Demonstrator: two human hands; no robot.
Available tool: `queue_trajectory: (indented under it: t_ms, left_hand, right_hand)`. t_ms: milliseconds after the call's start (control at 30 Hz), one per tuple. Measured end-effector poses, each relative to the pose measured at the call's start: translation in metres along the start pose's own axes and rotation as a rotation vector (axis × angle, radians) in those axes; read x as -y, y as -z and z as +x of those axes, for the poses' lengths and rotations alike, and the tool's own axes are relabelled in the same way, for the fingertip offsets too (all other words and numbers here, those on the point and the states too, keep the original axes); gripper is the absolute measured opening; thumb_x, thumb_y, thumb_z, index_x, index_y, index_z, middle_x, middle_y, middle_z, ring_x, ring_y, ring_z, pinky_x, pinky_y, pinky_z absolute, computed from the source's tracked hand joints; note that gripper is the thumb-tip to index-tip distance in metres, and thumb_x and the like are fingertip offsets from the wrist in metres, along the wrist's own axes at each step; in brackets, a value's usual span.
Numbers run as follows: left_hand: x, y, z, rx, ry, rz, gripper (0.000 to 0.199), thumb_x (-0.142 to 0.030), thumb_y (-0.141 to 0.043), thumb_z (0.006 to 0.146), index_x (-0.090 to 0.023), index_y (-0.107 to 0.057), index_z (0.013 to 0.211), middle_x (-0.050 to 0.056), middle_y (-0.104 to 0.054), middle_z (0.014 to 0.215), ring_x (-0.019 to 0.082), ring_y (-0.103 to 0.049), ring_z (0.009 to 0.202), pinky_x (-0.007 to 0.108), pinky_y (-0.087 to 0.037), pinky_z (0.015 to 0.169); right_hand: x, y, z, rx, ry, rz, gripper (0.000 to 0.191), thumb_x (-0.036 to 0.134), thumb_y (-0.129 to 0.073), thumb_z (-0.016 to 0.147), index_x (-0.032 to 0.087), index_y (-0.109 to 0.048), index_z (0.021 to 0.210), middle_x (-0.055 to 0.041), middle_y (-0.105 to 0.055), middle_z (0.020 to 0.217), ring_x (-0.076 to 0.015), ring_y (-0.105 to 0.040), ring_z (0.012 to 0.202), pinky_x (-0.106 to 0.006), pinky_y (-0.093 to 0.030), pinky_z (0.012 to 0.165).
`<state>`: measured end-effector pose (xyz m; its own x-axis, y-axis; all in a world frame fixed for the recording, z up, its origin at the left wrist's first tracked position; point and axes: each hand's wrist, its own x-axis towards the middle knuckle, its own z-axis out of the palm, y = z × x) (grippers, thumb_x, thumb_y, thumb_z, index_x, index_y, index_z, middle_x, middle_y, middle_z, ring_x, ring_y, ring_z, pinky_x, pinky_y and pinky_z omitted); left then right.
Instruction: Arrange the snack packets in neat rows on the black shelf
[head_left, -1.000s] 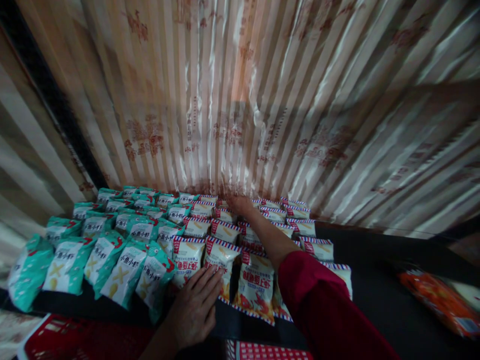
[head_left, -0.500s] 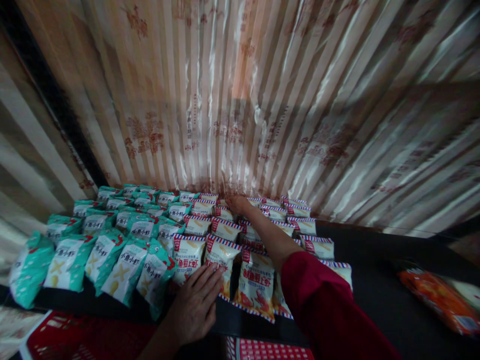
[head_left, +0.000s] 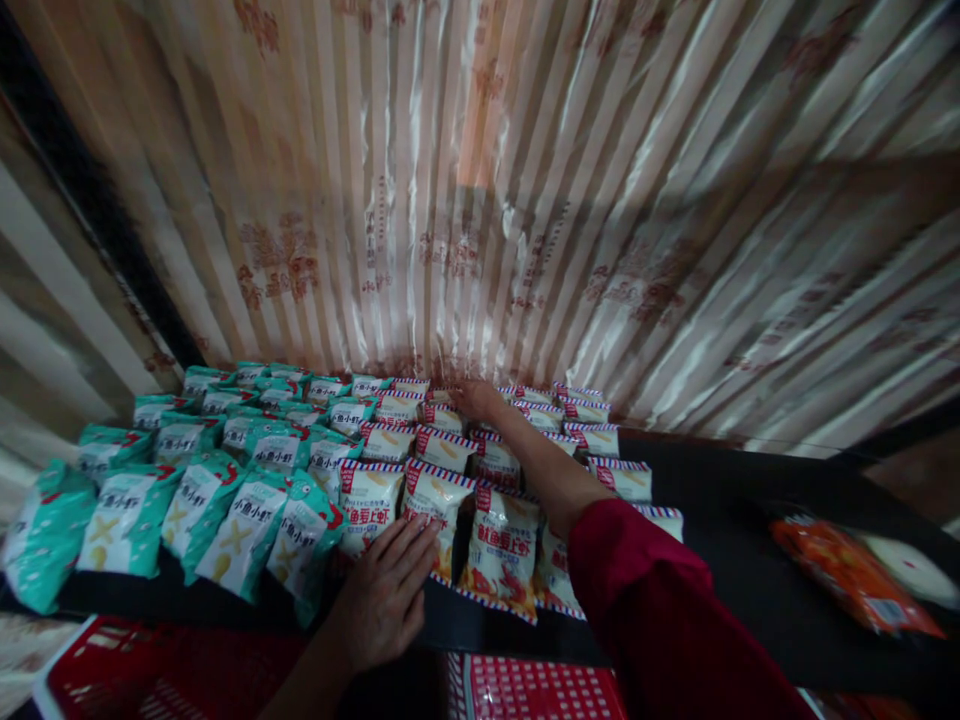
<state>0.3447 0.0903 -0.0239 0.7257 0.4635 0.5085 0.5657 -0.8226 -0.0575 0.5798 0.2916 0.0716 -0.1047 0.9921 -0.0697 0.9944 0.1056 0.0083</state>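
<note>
My left hand [head_left: 390, 590] rests with stretched fingers against the front of a white snack bag [head_left: 431, 500] with a red-and-blue striped top edge. My right hand [head_left: 476, 400] reaches over the rows to the back, close to the patterned sheet, at a striped-edge snack bag [head_left: 444, 412]. Its fingers are dark and partly hidden, so their grip does not show. More white bags with the same striped edge, such as the front snack bag [head_left: 499, 550], stand upright in rows around both hands. Left of them stand rows of teal snack bags [head_left: 244, 530].
A black shelf [head_left: 697, 560] carries all the bags. Orange packs [head_left: 847, 570] lie at its right. A patterned plastic sheet [head_left: 450, 250] hangs behind. Under the front edge are a red basket [head_left: 172, 670] and another red basket [head_left: 540, 690].
The view has shifted slightly, so the bags sit a little higher and further left. Both hands keep nearly the same places among the bags.
</note>
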Motion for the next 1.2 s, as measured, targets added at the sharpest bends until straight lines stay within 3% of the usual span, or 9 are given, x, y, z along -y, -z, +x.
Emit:
queue_trajectory:
  t_ms: [100, 200, 300, 400, 567, 733, 867, 1000, 1200]
  left_hand:
    - [0.0, 0.0, 0.0, -0.013, 0.001, -0.009, 0.052, -0.018, -0.046, 0.08, -0.016, -0.046, 0.132, 0.003, -0.039, 0.144, 0.022, -0.029, 0.134, 0.038, -0.032, 0.108]
    - [0.0, 0.002, 0.002, -0.029, -0.014, -0.029, 0.05, -0.017, -0.045, 0.08, -0.015, -0.048, 0.13, 0.005, -0.041, 0.143, 0.022, -0.03, 0.134, 0.038, -0.032, 0.107]
    - [0.0, 0.004, 0.004, -0.034, -0.017, -0.042, 0.049, -0.017, -0.044, 0.08, -0.013, -0.049, 0.128, 0.006, -0.044, 0.141, 0.022, -0.031, 0.133, 0.038, -0.032, 0.107]
    - [-0.002, 0.005, 0.004, -0.041, -0.009, -0.038, 0.047, -0.017, -0.044, 0.08, -0.014, -0.052, 0.126, 0.005, -0.046, 0.139, 0.022, -0.033, 0.132, 0.038, -0.033, 0.107]
    - [-0.004, 0.003, 0.002, -0.076, -0.014, 0.0, 0.046, -0.018, -0.045, 0.08, -0.013, -0.052, 0.126, 0.006, -0.049, 0.136, 0.022, -0.033, 0.132, 0.038, -0.03, 0.108]
    - [-0.005, 0.004, -0.001, -0.049, -0.022, 0.035, 0.045, -0.019, -0.044, 0.082, -0.013, -0.051, 0.127, 0.006, -0.046, 0.139, 0.022, -0.029, 0.135, 0.038, -0.027, 0.11]
    - [-0.006, 0.007, -0.001, -0.019, -0.021, 0.063, 0.045, -0.021, -0.044, 0.084, -0.014, -0.05, 0.128, 0.005, -0.041, 0.142, 0.021, -0.025, 0.137, 0.038, -0.024, 0.111]
    - [-0.008, 0.005, -0.003, -0.005, -0.024, 0.095, 0.046, -0.025, -0.046, 0.085, -0.015, -0.047, 0.13, 0.005, -0.037, 0.145, 0.02, -0.021, 0.138, 0.036, -0.02, 0.113]
    - [-0.01, 0.009, -0.001, 0.001, -0.044, 0.149, 0.053, -0.021, -0.044, 0.086, -0.016, -0.036, 0.138, 0.006, -0.033, 0.147, 0.018, -0.02, 0.139, 0.035, -0.015, 0.114]
  right_hand:
    - [-0.003, 0.01, -0.019, -0.144, -0.013, 0.064, 0.039, 0.031, -0.03, 0.096, 0.015, -0.055, 0.121, -0.0128, -0.06, 0.119, -0.0195, -0.058, 0.106, -0.028, -0.042, 0.091]
    - [-0.005, 0.016, -0.055, -0.424, 0.058, 0.253, 0.036, 0.027, -0.033, 0.094, 0.014, -0.057, 0.118, -0.0119, -0.059, 0.12, -0.0189, -0.057, 0.108, -0.03, -0.042, 0.095]
    - [0.0, 0.016, -0.111, -0.665, 0.085, 0.387, 0.037, 0.028, -0.035, 0.093, 0.015, -0.058, 0.118, -0.0125, -0.058, 0.122, -0.0216, -0.054, 0.112, -0.037, -0.043, 0.097]
    - [0.016, 0.003, -0.178, -0.801, 0.078, 0.456, 0.034, 0.026, -0.037, 0.092, 0.019, -0.058, 0.117, -0.011, -0.062, 0.115, -0.0225, -0.055, 0.11, -0.042, -0.044, 0.097]
    - [0.05, -0.047, -0.268, -0.788, 0.12, 0.547, 0.035, 0.017, -0.043, 0.088, 0.024, -0.056, 0.12, -0.0093, -0.061, 0.117, -0.0214, -0.055, 0.111, -0.04, -0.048, 0.093]
    - [0.056, -0.09, -0.31, -0.764, -0.009, 0.611, 0.034, 0.017, -0.045, 0.088, 0.025, -0.058, 0.118, -0.0086, -0.059, 0.12, -0.0219, -0.055, 0.113, -0.041, -0.05, 0.093]
    - [0.046, -0.096, -0.326, -0.699, -0.074, 0.639, 0.031, 0.024, -0.045, 0.088, 0.026, -0.061, 0.115, -0.0087, -0.059, 0.122, -0.0234, -0.055, 0.114, -0.042, -0.05, 0.094]
    - [0.039, -0.093, -0.339, -0.712, -0.145, 0.652, 0.029, 0.029, -0.045, 0.089, 0.025, -0.064, 0.11, -0.0095, -0.061, 0.118, -0.0243, -0.058, 0.111, -0.044, -0.051, 0.093]
    - [0.043, -0.095, -0.356, -0.687, -0.194, 0.647, 0.029, 0.034, -0.044, 0.088, 0.023, -0.067, 0.104, -0.011, -0.061, 0.118, -0.0256, -0.06, 0.108, -0.043, -0.054, 0.089]
